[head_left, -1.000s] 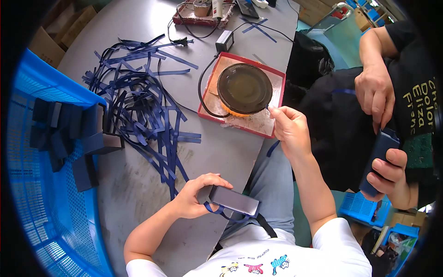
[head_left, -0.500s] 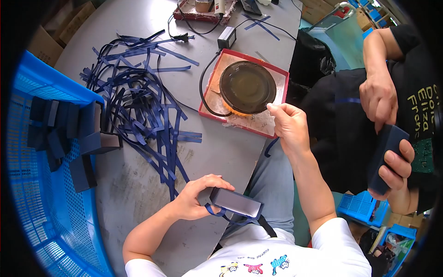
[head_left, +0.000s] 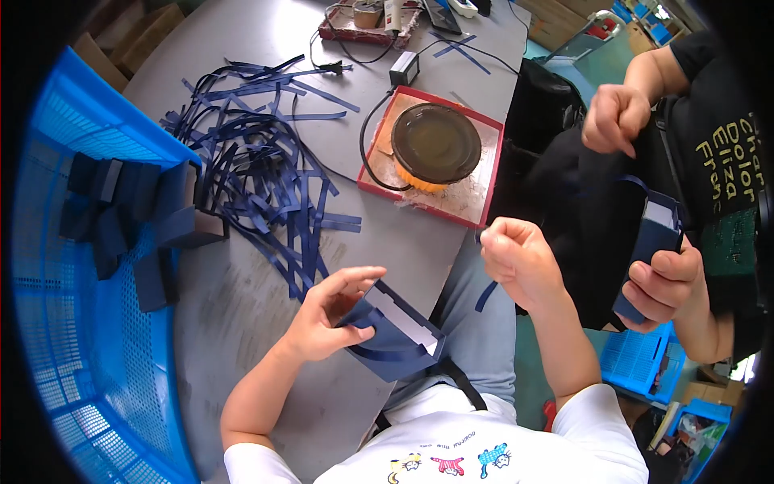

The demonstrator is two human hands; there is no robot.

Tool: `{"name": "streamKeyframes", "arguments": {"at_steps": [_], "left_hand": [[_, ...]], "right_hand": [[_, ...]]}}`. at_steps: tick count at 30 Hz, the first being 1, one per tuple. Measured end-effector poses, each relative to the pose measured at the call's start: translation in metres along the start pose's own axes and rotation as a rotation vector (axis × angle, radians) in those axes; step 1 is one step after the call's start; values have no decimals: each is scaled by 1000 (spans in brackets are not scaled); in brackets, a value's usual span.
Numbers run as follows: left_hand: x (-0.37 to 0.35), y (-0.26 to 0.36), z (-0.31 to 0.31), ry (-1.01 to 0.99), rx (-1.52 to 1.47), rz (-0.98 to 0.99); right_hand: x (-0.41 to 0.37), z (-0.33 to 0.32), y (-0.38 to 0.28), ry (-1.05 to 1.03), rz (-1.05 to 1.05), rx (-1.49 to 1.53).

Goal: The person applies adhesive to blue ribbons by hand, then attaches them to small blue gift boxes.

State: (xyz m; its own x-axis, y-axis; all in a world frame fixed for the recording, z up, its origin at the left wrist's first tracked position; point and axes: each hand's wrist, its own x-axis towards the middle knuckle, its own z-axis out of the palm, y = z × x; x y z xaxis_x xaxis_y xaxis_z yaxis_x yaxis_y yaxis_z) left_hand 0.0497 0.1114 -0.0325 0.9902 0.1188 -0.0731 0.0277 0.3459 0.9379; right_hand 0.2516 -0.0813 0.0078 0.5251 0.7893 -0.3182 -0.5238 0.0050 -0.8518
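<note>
My left hand holds a dark blue open box near my lap, with its pale inside showing and a blue ribbon along its side. My right hand is closed in a pinch beside the red tray; a dark ribbon hangs below it. In that tray a round dark pot of brownish liquid sits on an orange base. A tangled pile of blue ribbons lies on the table, left of the tray.
A blue basket at the left holds several dark boxes. At the right, a co-worker's hand grips another dark box, their other hand raised. A second red tray stands at the back of the table.
The box in my left hand has turned, showing its side and ribbon. My right hand has moved down from the pot's edge. The co-worker's upper hand has lifted away from their box.
</note>
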Motion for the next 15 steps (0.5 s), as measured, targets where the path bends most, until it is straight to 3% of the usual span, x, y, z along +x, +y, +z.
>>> {"name": "streamKeyframes", "arguments": {"at_steps": [5,10,15], "left_hand": [[-11,11,4,-18,-42,17],[-26,20,15,-21,76,25],[-32,27,19,-39,145,81]], "right_hand": [[-30,31,-19,-207,-1,-457],[-45,52,-23,-471,-70,-750],[-49,60,-15,-565,-110,-884]]}}
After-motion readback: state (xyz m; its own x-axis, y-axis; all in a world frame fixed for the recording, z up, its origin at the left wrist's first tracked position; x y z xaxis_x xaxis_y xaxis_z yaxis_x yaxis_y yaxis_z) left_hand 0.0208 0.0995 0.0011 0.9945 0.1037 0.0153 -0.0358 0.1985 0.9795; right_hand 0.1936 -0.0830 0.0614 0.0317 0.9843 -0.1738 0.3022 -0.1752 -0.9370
